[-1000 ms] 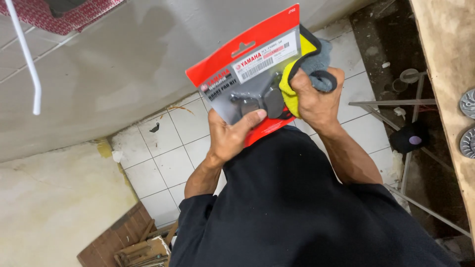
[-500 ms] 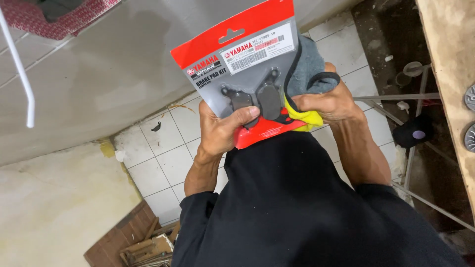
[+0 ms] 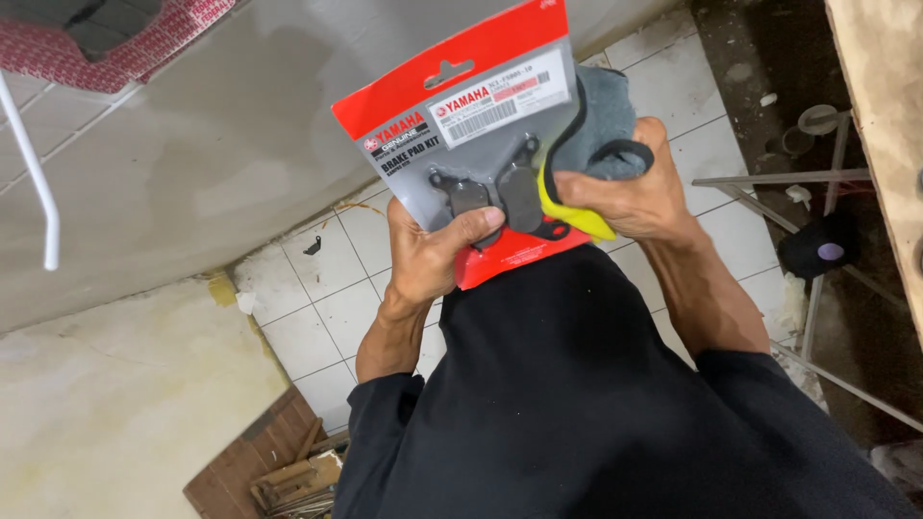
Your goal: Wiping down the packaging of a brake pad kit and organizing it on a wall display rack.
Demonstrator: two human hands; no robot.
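Head view is looking down over a white tiled floor [image 3: 317, 288], which is taking up the middle of the scene, with a grey concrete slab [image 3: 192, 163] sloping across the upper left. Below, the person's black clothing [image 3: 596, 404] is filling the lower centre. Both arms are reaching forward, and the hands are holding up a red and grey blister pack [image 3: 461, 125] in front of the floor, tilted so that its right end is sitting higher. Inside its clear window, 2 dark metal pads are showing. Left hand [image 3: 428, 255] is clenching the lower edge of the pack, thumb pressing across the front near the pads. Right hand [image 3: 630, 197] is gripping the pack's right side together with a grey and yellow glove [image 3: 601, 120], which is bunching up behind the card. Lower left, a pile of wooden scraps [image 3: 279, 476] is lying on the floor. At the far left, a white pipe [image 3: 38, 183] is hanging down.
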